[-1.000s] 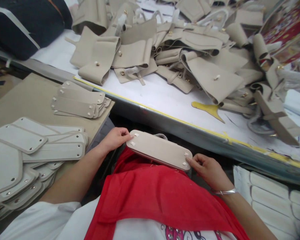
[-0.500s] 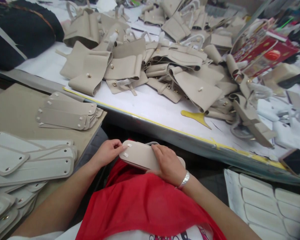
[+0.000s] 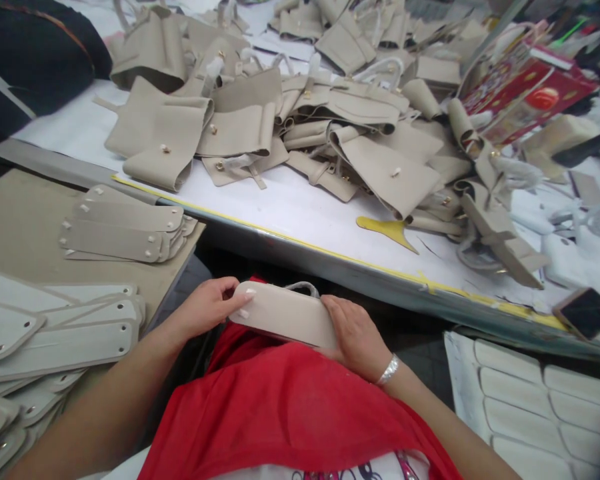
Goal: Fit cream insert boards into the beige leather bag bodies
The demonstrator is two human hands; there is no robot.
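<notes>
Across my lap lies a beige bag, its long round-ended base panel facing up with small white tabs at the left end. A grey wrapped handle loop shows behind its far edge. My left hand pinches the panel's left end, thumb beside a white tab. Around the right end, my right hand is wrapped, fingers over the top and covering that end. The underside of the bag is hidden.
Beige bag parts are heaped on the white table. A yellow scraper-shaped piece and a phone lie near its edge. Strap panels and pale panels are stacked on the left board; a tray of oval pieces is at right.
My right hand has slid rightward to the bag's right end, uncovering more of the panel and the handle loop. The left hand stays at the left end. The view has shifted slightly.
</notes>
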